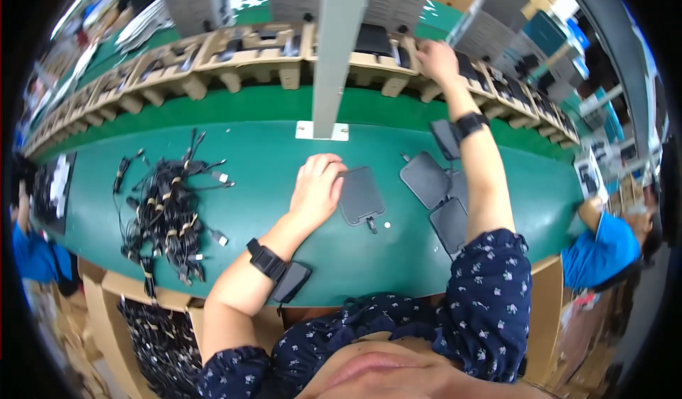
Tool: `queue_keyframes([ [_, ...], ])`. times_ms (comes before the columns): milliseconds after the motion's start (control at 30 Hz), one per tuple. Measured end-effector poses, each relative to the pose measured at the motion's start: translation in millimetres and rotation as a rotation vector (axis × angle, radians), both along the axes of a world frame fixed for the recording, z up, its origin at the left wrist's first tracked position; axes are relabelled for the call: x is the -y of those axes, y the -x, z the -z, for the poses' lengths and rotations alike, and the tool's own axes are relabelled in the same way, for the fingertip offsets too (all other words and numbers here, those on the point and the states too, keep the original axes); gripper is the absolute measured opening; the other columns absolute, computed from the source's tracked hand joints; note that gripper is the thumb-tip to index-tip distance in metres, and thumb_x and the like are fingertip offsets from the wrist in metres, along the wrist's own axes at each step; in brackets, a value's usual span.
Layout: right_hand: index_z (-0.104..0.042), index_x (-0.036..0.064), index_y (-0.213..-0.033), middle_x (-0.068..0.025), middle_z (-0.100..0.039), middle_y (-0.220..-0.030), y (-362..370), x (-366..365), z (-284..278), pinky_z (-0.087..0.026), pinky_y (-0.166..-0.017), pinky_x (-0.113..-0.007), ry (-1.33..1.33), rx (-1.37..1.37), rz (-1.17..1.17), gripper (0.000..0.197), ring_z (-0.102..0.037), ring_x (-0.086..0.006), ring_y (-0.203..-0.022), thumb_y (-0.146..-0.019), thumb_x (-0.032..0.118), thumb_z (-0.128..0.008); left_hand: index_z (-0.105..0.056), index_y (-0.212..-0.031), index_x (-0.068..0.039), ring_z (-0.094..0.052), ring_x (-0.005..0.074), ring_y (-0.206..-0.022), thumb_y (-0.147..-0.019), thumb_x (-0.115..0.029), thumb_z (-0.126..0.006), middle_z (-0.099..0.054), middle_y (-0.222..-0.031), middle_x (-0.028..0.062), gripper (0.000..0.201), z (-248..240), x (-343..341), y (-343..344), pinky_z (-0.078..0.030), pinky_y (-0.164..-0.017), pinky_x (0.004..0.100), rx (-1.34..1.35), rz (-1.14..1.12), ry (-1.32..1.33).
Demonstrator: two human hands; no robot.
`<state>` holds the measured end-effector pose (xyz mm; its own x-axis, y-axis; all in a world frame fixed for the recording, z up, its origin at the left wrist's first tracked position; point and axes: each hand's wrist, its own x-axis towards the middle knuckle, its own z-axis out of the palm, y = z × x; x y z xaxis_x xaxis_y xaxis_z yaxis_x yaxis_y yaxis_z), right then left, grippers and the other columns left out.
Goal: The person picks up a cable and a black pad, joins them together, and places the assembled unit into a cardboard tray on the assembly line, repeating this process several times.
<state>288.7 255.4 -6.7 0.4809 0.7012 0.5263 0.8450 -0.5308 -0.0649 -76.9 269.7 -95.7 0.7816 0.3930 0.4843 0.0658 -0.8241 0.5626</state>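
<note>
On the green table, my left hand lies at the upper left edge of a flat dark grey pad, its fingers bent in and closed against that edge. A short black stub sticks out from the pad's near end. My right hand reaches far forward to a moulded brown tray in the row behind the table. Its fingers curl downward at the tray, and what lies under them is hidden. More dark grey pads lie together left of my right forearm. Black straps circle both wrists.
Bundled black cables with plugs heap on the table's left. A grey metal post rises from the table's far side. Below the table, a cardboard box holds more cables. People in blue sit at both sides; a small white disc lies near the pad.
</note>
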Motion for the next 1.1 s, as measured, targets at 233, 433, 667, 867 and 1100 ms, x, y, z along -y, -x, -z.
queue_keyframes([
  [233,-0.063,0.0051,-0.078,-0.0149,-0.060,-0.077,-28.7,-6.6,28.8,-0.047,-0.067,-0.037,-0.162,-0.110,-0.148,0.015,-0.060,-0.0297,-0.074,-0.072,0.019,-0.064,-0.055,-0.093,-0.006,-0.046,0.0267,-0.103,-0.076,-0.006,-0.058,-0.051,-0.103,0.0078,0.017,6.4,-4.7,4.4,-0.039,-0.086,0.0382,0.010,-0.047,0.008],
  [433,-0.064,0.0068,-0.072,-0.0134,-0.063,-0.071,-35.1,-25.9,29.8,-0.048,-0.066,-0.039,-0.136,-0.185,-0.065,0.010,-0.062,-0.0303,-0.071,-0.071,0.015,-0.058,-0.055,-0.093,-0.007,-0.046,0.0256,-0.104,-0.077,-0.008,-0.059,-0.050,-0.101,0.0064,0.016,9.1,-3.3,8.7,-0.039,-0.088,0.0389,-0.019,-0.064,0.001],
  [667,-0.061,0.0046,-0.089,-0.0162,-0.059,-0.096,-23.4,-3.1,33.8,-0.045,-0.075,-0.042,-0.153,0.206,-0.106,0.020,-0.056,-0.0339,-0.087,-0.084,0.022,-0.054,-0.056,-0.092,-0.007,-0.046,0.0254,-0.103,-0.078,-0.008,-0.058,-0.051,-0.100,0.0062,0.014,17.7,-6.6,2.8,-0.039,-0.088,0.0390,0.085,-0.025,0.026],
  [867,-0.058,0.0040,-0.095,-0.0137,-0.059,-0.091,25.7,34.7,52.2,-0.045,-0.078,-0.041,-0.213,0.297,-0.122,0.019,-0.056,-0.0324,-0.084,-0.087,0.020,-0.053,-0.057,-0.092,-0.007,-0.049,0.0276,-0.101,-0.077,-0.005,-0.057,-0.052,-0.102,0.0077,0.015,6.8,-17.5,18.2,-0.042,-0.086,0.0389,0.148,-0.096,-0.050],
  [1100,-0.061,0.0058,-0.094,-0.0104,-0.064,-0.094,-9.6,49.6,37.0,-0.040,-0.093,-0.042,0.006,0.288,-0.125,0.027,-0.060,-0.0278,-0.090,-0.091,0.028,-0.044,-0.062,-0.081,-0.006,-0.059,0.0308,-0.079,-0.072,-0.007,-0.052,-0.061,-0.082,0.0126,0.014,-41.8,-88.7,47.0,-0.046,-0.072,0.0425,0.177,-0.664,-0.409],
])
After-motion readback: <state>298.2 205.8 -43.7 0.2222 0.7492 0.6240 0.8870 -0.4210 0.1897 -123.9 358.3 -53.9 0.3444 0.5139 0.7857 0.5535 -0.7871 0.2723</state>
